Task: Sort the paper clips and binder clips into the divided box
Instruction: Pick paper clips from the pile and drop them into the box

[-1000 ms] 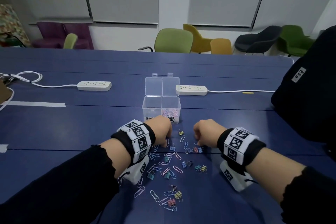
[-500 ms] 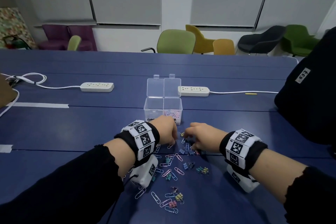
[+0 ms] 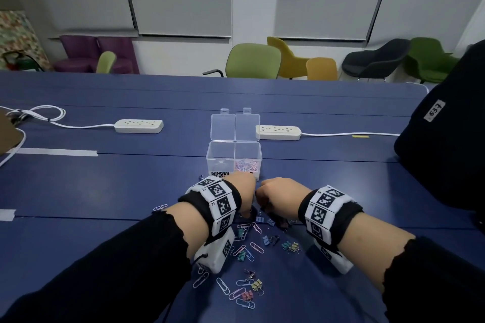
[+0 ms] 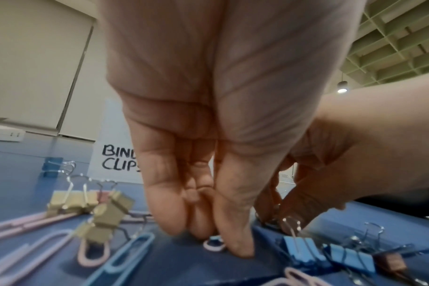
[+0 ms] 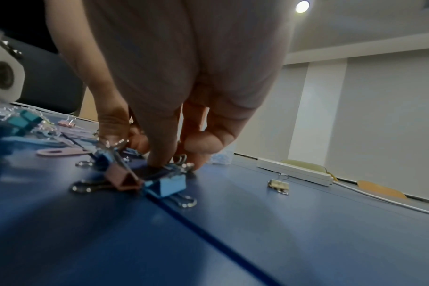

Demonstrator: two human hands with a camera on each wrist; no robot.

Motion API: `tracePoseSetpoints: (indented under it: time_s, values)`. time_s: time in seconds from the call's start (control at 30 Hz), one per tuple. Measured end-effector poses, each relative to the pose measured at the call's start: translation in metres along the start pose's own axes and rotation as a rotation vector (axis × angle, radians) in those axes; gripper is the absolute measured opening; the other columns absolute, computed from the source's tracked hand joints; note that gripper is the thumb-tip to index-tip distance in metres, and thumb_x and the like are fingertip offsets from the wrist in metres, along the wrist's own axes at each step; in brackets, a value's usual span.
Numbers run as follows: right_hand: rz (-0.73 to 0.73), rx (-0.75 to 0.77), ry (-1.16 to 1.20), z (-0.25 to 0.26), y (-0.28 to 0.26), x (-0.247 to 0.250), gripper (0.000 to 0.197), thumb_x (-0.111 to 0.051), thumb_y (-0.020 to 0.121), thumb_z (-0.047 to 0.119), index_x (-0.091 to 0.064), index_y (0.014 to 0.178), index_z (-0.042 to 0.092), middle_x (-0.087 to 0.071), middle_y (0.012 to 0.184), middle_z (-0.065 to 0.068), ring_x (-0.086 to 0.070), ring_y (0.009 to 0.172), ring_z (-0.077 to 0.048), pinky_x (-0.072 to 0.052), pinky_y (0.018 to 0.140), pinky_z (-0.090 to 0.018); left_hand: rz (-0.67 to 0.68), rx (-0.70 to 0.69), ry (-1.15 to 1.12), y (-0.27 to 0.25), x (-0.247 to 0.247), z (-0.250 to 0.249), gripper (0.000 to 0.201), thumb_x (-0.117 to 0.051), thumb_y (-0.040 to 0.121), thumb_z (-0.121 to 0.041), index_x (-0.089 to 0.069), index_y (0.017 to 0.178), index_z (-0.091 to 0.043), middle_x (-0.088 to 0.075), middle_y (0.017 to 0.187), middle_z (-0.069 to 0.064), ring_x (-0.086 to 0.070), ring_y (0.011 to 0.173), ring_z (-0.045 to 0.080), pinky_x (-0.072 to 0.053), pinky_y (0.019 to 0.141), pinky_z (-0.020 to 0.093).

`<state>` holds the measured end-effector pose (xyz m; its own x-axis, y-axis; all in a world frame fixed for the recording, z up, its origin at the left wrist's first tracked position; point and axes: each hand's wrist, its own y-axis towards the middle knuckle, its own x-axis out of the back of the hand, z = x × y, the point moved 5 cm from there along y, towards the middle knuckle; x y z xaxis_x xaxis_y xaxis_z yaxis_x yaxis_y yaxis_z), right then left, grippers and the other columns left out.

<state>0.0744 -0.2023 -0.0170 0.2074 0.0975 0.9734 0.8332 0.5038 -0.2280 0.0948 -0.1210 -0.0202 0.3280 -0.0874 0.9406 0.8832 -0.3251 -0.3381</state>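
The table (image 3: 110, 186) was dark blue. The clips (image 3: 249, 249) on it were all pastels: pink, light blue, teal, yellow. The box (image 3: 221, 157) was clear with black lettering, pink and blue clips (image 3: 246, 165) in its right half. Wristbands (image 3: 220, 204) were white with black square codes, sleeves (image 3: 99, 270) black. Power strips (image 3: 139, 126) were white, chairs (image 3: 252, 61) green, mustard, purple, black.
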Motion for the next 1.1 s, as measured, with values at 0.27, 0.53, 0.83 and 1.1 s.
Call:
tracePoseSetpoints:
  time_s: [0.27,0.53,0.83,1.1]
  values:
    - [0.015,-0.104,-0.041,0.006,-0.002,0.002,0.019,-0.05,0.091,0.007,-0.06,0.107,0.009,-0.062,0.108,-0.014,-0.049,0.079,-0.027,-0.036,0.068,-0.029,0.037,0.014,0.098,-0.003,0.0,-0.007,0.032,-0.073,0.077,-0.022,-0.046,0.061,-0.015,-0.05,0.062,0.0,-0.055,0.069,0.022,-0.049,0.065,0.029]
    - [0.133,-0.326,0.058,0.002,0.001,-0.002,0.022,-0.057,0.09,0.009,-0.06,0.111,0.002,-0.058,0.098,-0.015,-0.06,0.094,-0.031,-0.041,0.071,-0.032,0.066,-0.002,0.169,-0.013,0.001,-0.012,0.032,-0.066,0.082,-0.026,-0.048,0.059,-0.013,-0.048,0.057,0.0,-0.052,0.06,0.019,-0.047,0.063,0.027]
    - [0.056,-0.288,0.05,0.008,-0.008,-0.008,0.018,-0.051,0.089,0.005,-0.061,0.104,0.004,-0.064,0.111,-0.016,-0.062,0.103,-0.032,-0.042,0.073,-0.031,-0.106,-0.036,-0.308,-0.026,0.003,0.017,0.004,-0.062,0.08,-0.013,-0.066,0.08,-0.015,-0.062,0.072,0.001,-0.056,0.064,0.015,-0.049,0.061,0.024]
    - [-0.36,-0.186,2.05,-0.022,-0.048,0.008,0.021,-0.046,0.093,-0.002,-0.051,0.077,0.01,-0.051,0.067,-0.005,-0.049,0.059,-0.012,-0.046,0.048,-0.019,-0.123,-0.051,-2.168,-0.063,0.017,0.083,0.016,-0.043,0.094,0.004,-0.058,0.093,-0.002,-0.054,0.07,0.006,-0.052,0.07,0.013,-0.059,0.07,0.029]
